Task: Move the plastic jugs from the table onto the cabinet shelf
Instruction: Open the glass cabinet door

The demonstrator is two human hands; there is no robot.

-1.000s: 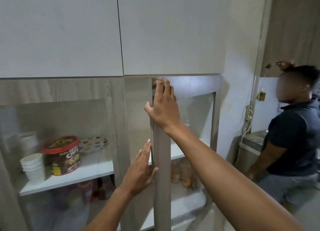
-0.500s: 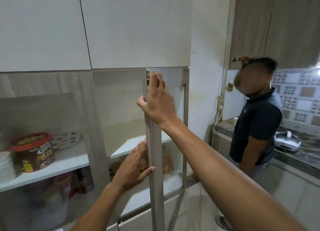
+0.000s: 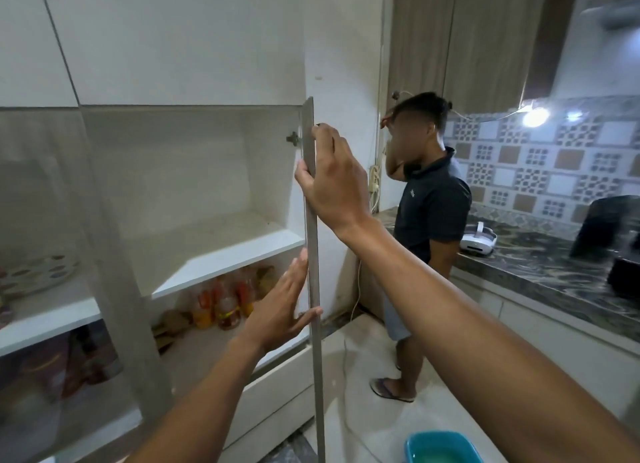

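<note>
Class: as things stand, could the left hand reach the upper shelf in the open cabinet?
Probably yes. The door is swung wide, seen edge-on, and the left hand sits just inside it, with nothing between it and the bare shelf.

Right hand (image 3: 334, 180) raised toward one o'clock, arm outstretched, fingers curled closed, thumb on the near side. Left hand (image 3: 282, 312) lower, near six o'clock of it, flat, fingers spread and extended.

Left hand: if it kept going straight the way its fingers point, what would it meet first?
Probably the edge of the open cabinet door: the left hand points up and right, its fingertips already at that edge. Whether they touch is unclear.
</note>
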